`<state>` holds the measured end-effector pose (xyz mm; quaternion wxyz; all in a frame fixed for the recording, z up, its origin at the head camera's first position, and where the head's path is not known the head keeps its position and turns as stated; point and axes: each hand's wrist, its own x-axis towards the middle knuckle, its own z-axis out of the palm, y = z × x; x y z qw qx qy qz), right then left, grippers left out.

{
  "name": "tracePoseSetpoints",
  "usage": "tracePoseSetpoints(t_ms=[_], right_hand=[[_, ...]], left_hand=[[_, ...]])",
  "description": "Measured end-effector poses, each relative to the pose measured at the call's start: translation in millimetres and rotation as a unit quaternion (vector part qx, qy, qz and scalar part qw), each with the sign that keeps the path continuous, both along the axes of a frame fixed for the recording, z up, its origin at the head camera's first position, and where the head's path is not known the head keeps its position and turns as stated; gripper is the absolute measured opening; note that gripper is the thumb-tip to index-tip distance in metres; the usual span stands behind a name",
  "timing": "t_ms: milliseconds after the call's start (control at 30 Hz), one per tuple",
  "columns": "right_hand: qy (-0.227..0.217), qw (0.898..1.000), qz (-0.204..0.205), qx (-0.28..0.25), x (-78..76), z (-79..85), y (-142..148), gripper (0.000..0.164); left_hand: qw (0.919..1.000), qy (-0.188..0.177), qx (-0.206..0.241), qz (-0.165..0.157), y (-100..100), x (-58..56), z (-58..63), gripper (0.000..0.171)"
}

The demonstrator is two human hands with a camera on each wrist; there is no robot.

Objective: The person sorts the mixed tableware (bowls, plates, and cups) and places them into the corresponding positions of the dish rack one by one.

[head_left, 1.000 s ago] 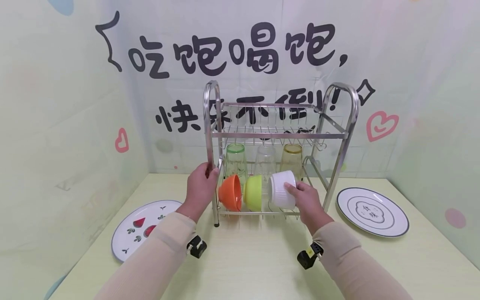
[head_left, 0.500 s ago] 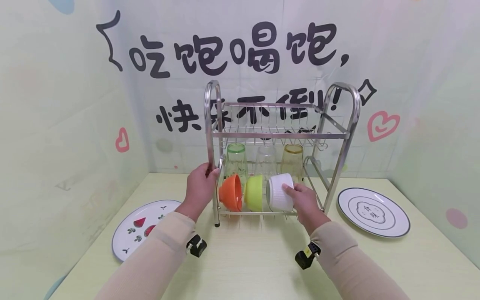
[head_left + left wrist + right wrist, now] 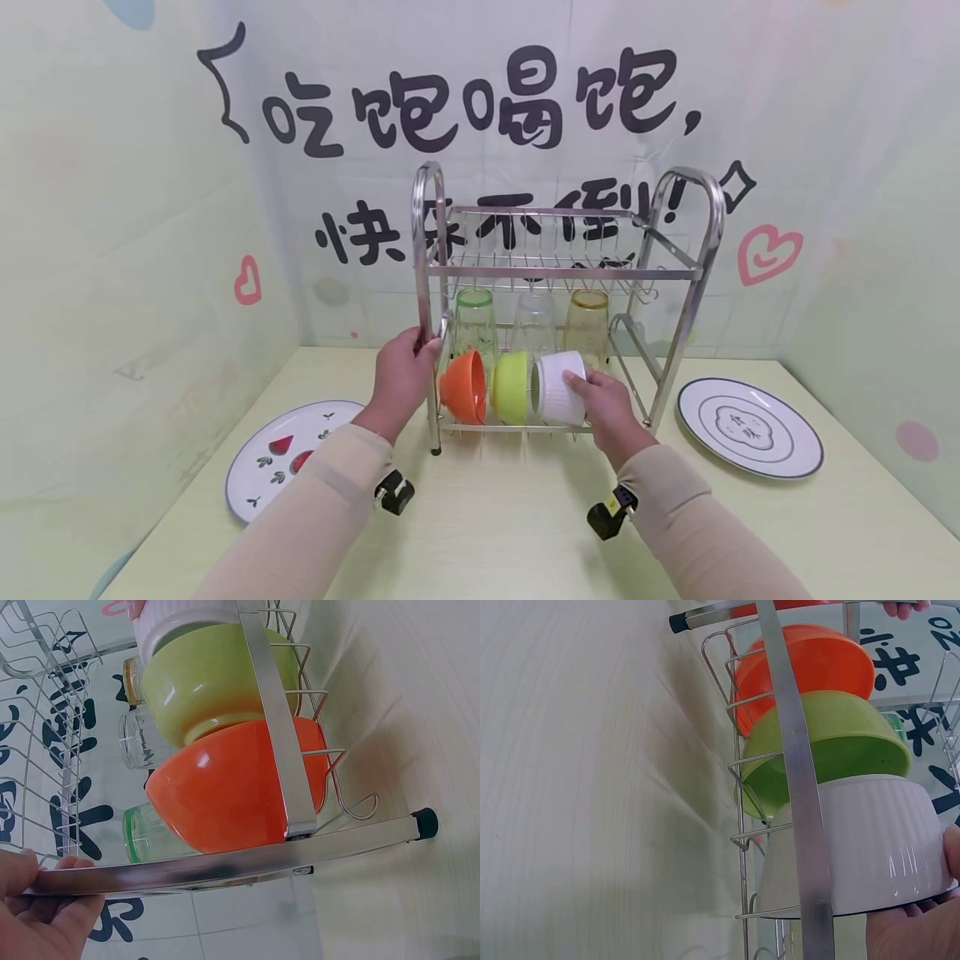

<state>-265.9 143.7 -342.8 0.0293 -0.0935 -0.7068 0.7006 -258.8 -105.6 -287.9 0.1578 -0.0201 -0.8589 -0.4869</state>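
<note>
A two-tier metal dish rack (image 3: 562, 272) stands on the table. My left hand (image 3: 403, 377) grips its left front post; in the left wrist view the fingers (image 3: 71, 919) wrap that bar. My right hand (image 3: 609, 410) pinches the rim of a white ribbed bowl (image 3: 560, 388), which sits on its side on the lower tier. Left of it, also on their sides, are a yellow-green bowl (image 3: 511, 388) and an orange bowl (image 3: 461, 388). In the right wrist view the white bowl (image 3: 885, 844) lies behind the rack's front bar, close beside the green bowl (image 3: 832, 739).
Behind the bowls stand a green-rimmed glass (image 3: 474, 321), a clear glass (image 3: 534, 321) and an amber glass (image 3: 587, 325). A plate with fruit pictures (image 3: 258, 467) lies at left, partly under my left arm. Another white plate (image 3: 791, 433) lies right of the rack.
My right hand has shifted the white bowl a little left and down, nearer the green bowl, and the bowl has turned slightly. My left hand keeps its hold on the post.
</note>
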Motion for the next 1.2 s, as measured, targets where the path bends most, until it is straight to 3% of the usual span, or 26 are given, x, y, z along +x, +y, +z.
tracePoseSetpoints(t_ms=[1200], right_hand=[[0.01, 1.0, 0.002, -0.008, -5.2, -1.7, -8.7, 0.034]], left_hand=[[1.0, 0.004, -0.004, 0.003, -0.2, -0.1, -0.9, 0.02]])
